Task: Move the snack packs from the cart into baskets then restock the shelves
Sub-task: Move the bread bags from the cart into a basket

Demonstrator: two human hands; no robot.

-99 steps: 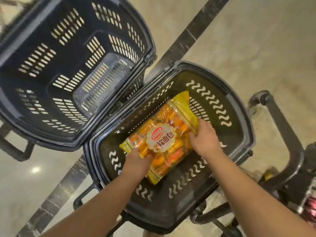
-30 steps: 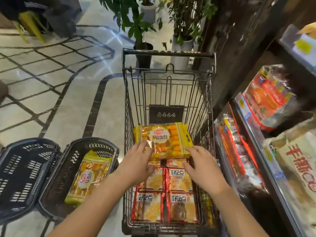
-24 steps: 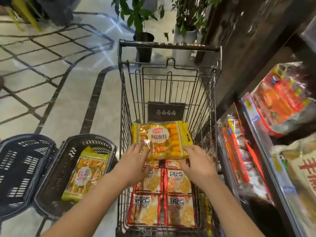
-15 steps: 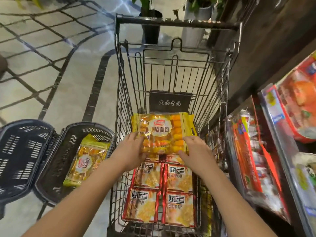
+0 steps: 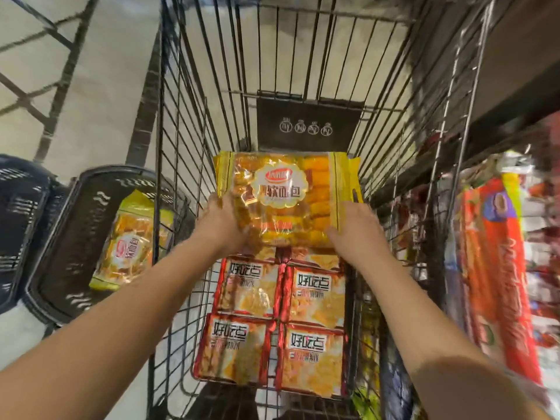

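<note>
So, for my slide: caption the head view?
Left hand and right hand grip yellow pack in cart; second pack lies in basket.

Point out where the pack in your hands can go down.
Black basket: bare floor between its left wall and the yellow pack lying inside. The blue basket beside it shows nothing in its visible part. Crowded: the cart's near end, covered by four red packs.
</note>
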